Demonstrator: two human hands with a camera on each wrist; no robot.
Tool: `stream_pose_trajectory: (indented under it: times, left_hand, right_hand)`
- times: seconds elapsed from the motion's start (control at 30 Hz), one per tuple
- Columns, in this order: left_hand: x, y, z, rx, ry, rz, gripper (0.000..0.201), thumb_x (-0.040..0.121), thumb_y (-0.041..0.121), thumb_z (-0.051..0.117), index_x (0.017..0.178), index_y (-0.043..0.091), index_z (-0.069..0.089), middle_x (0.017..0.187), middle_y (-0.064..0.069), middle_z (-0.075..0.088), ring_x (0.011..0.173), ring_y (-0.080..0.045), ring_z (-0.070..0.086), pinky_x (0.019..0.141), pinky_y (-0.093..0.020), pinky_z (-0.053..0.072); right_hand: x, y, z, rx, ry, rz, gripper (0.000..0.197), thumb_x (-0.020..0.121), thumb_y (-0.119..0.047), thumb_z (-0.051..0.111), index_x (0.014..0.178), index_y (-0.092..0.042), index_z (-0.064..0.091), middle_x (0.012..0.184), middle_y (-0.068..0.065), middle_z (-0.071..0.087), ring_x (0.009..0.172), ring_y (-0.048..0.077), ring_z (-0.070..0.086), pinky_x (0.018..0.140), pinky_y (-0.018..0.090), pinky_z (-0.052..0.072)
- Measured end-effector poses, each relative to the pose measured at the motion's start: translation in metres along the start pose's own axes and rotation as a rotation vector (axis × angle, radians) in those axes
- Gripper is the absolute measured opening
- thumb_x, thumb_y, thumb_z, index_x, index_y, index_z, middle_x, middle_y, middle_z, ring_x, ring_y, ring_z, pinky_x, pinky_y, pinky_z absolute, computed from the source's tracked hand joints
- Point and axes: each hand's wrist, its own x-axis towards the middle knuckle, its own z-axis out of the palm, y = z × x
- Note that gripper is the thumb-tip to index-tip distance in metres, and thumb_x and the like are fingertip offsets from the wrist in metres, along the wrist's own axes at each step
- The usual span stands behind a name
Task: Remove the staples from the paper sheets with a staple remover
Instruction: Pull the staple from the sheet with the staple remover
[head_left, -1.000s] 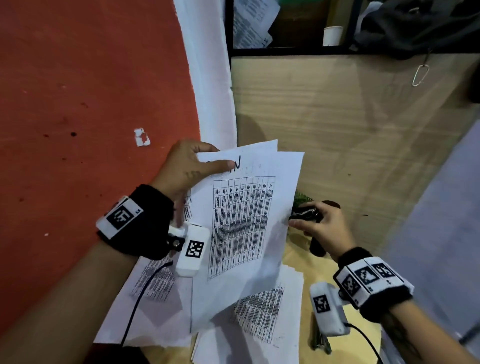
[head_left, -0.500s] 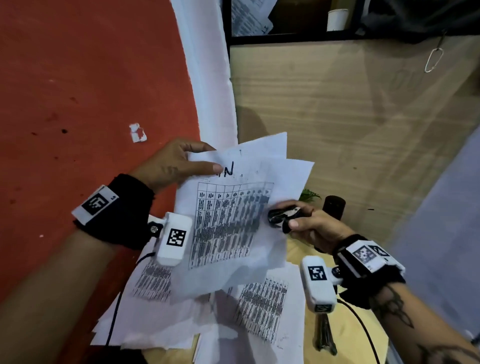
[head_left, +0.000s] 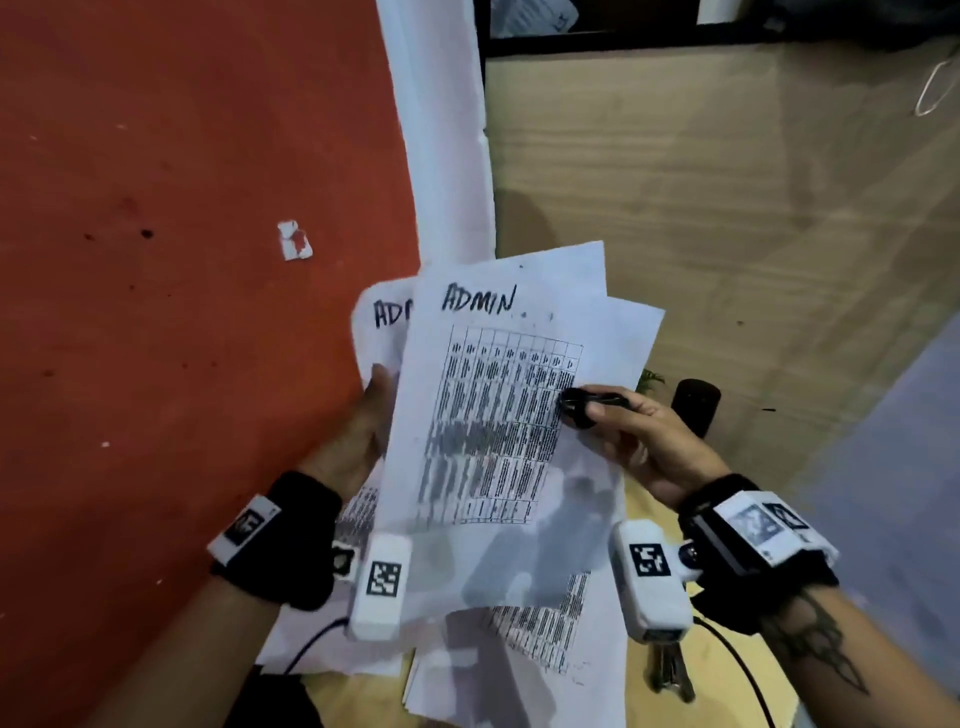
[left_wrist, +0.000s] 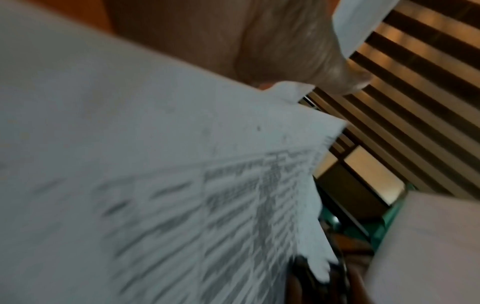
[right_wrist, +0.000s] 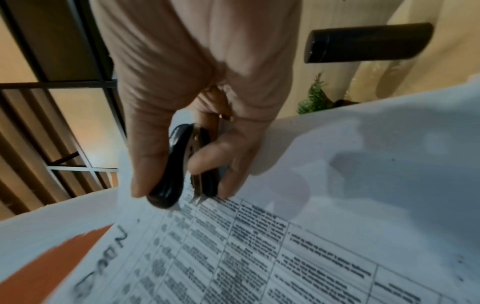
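Observation:
Several white paper sheets (head_left: 488, 415) with printed tables, two headed "ADMIN" in marker, are held up fanned over the table. My left hand (head_left: 358, 441) holds them at their left edge, fingers hidden behind the paper. In the left wrist view the sheets (left_wrist: 155, 164) fill the picture, blurred, below my left hand (left_wrist: 285, 41). My right hand (head_left: 649, 441) grips a black staple remover (head_left: 584, 404), whose tip lies on the top sheet's right side. The right wrist view shows the right hand (right_wrist: 194, 61), the staple remover (right_wrist: 176, 164) between thumb and fingers, and its metal jaws touching the sheet (right_wrist: 337, 226).
More printed sheets (head_left: 519, 675) lie stacked on the yellow tabletop (head_left: 639, 499) below my hands. A black cylinder (head_left: 693, 410) stands right of my right hand, with a small green plant (head_left: 652, 376) beside it. Keys (head_left: 670, 670) lie near the right wrist. Red floor (head_left: 182, 260) at left holds a paper scrap (head_left: 295, 240).
My left hand slid from the sheets' top edge down to their left side, and the sheets fanned apart, baring the ADMIN headings. My right hand moved the remover left onto the top sheet.

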Motion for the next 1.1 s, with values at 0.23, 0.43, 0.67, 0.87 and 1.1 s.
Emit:
stream_pose_trajectory:
  times: [0.23,0.43,0.67,0.87,1.1]
  left_hand:
    - [-0.003,-0.032,-0.011,0.262,0.218,0.212,0.053,0.063,0.026,0.085,0.108,0.007,0.066,0.102,-0.002,0.073,0.098,-0.014,0.068,0.087,-0.030,0.051]
    - [0.029,-0.065,-0.102,0.342,0.457,0.026,0.040,0.078,-0.004,0.070,0.116,0.002,0.057,0.099,-0.003,0.064,0.089,-0.017,0.060,0.071,-0.010,0.050]
    - [0.036,-0.137,-0.187,0.521,0.436,-0.459,0.068,0.069,0.012,0.083,0.127,-0.004,0.053,0.129,-0.022,0.055,0.116,-0.033,0.054,0.096,-0.036,0.039]
    - [0.067,-0.159,-0.193,0.785,0.390,-0.552,0.060,0.076,0.005,0.076,0.128,-0.005,0.049,0.127,-0.024,0.054,0.117,-0.039,0.052,0.090,-0.044,0.043]
    - [0.119,-0.164,-0.199,1.143,0.284,-0.553,0.070,0.075,0.015,0.078,0.133,-0.005,0.043,0.129,-0.026,0.053,0.116,-0.041,0.052,0.090,-0.043,0.041]
  right_hand:
    - [0.014,0.043,0.001,0.047,0.064,0.048,0.080,0.021,-0.039,0.095,0.091,-0.009,0.072,0.091,0.004,0.074,0.083,0.012,0.070,0.067,0.016,0.049]
    - [0.005,0.108,-0.047,-0.014,0.311,0.153,0.076,0.028,-0.041,0.093,0.091,-0.013,0.062,0.078,-0.003,0.073,0.080,0.010,0.069,0.056,0.016,0.052]
    - [-0.025,0.209,-0.087,-0.195,0.403,0.489,0.022,0.087,-0.018,0.063,0.105,-0.009,0.056,0.091,0.001,0.066,0.092,0.017,0.057,0.082,0.033,0.038]
    - [-0.036,0.256,-0.085,-0.293,0.396,0.622,0.011,0.092,-0.009,0.054,0.083,-0.003,0.056,0.070,0.009,0.055,0.051,0.013,0.055,0.048,0.019,0.043]
    - [-0.036,0.264,-0.093,-0.130,0.461,0.642,0.012,0.096,-0.011,0.047,0.095,-0.001,0.053,0.079,0.011,0.059,0.066,0.016,0.057,0.057,0.020,0.049]
